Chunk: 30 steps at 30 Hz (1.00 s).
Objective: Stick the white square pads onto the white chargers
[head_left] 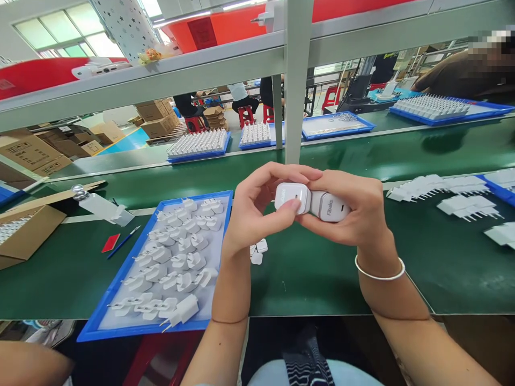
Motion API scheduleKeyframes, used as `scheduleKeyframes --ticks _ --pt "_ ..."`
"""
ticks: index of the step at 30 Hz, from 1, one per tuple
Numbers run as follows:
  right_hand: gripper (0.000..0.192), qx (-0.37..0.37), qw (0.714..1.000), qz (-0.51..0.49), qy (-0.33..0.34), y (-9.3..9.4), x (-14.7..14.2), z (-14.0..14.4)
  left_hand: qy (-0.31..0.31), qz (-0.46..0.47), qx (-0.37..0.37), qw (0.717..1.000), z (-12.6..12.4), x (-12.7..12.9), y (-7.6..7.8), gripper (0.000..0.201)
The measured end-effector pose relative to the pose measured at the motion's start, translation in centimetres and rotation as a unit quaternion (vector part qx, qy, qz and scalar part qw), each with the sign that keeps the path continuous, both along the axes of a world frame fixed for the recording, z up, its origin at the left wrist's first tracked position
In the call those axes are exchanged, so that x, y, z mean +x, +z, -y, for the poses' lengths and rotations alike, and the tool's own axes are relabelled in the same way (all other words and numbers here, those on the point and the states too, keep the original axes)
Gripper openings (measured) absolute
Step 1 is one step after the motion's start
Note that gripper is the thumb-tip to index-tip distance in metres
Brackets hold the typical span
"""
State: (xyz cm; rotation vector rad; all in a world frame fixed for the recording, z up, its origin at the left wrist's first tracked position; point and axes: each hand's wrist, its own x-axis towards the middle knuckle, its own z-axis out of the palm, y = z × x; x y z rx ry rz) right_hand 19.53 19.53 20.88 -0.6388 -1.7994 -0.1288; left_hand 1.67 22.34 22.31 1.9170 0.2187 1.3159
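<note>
My left hand [261,206] is closed round a white charger [286,197] with rounded corners and a small port, its thumb pressed on the port face. Held in my right hand [354,206] is a second white charger [330,208] with grey lettering and a port. The two chargers touch side by side in front of me, above the green bench. Below my left wrist, several small white pieces [258,252] lie on the bench. On my left a blue-rimmed tray [105,316] carries many white plug chargers [185,311], some with pins showing.
White plug pieces [469,206] lie in rows at the right. A red card [110,243], a blue pen [124,242] and an open carton [36,236] are on the left. A grey post [295,80] and shelf stand ahead. Another person's arm [32,363] shows at lower left.
</note>
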Motion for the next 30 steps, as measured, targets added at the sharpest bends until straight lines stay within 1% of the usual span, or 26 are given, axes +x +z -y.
scheduleKeyframes --ticks 2,5,7,12,15,18,22,25,27,30 --pt "0.024 -0.005 1.000 0.009 0.008 0.1 0.1 0.1 -0.009 -0.005 -0.002 1.000 0.0 -0.1 0.0 0.020" --pt "0.019 -0.025 0.999 0.038 0.011 0.3 0.6 0.2 -0.019 -0.015 -0.034 0.999 0.1 -0.1 0.1 0.021" --pt "0.017 -0.037 0.997 0.063 0.005 0.4 1.0 0.4 -0.027 -0.026 -0.055 0.998 0.2 -0.1 0.1 0.021" --pt "0.014 -0.042 0.994 0.098 -0.022 0.5 1.9 0.7 -0.044 -0.041 -0.077 0.995 0.4 0.5 0.2 0.020" --pt "0.012 -0.035 0.993 0.109 -0.037 0.6 2.2 0.8 -0.044 -0.041 -0.085 0.995 0.5 0.9 0.2 0.015" --pt "0.011 -0.035 0.992 0.118 -0.039 0.6 2.6 0.7 -0.040 -0.037 -0.088 0.995 0.6 1.3 0.0 0.016" --pt "0.013 -0.044 0.991 0.120 -0.038 0.6 3.0 0.6 -0.021 -0.029 -0.068 0.997 1.1 1.6 -0.3 0.025" --pt "0.012 -0.053 0.992 0.114 -0.031 0.6 3.1 0.4 -0.002 -0.042 -0.038 0.998 1.5 1.7 -0.4 0.032" --pt "0.011 -0.059 0.992 0.109 -0.018 0.6 3.1 0.1 0.004 -0.058 -0.014 0.998 1.6 1.7 -0.4 0.035" --pt "0.013 -0.062 0.993 0.094 0.026 0.7 3.3 -0.3 0.016 -0.078 0.022 0.997 1.6 1.6 -0.3 0.038"
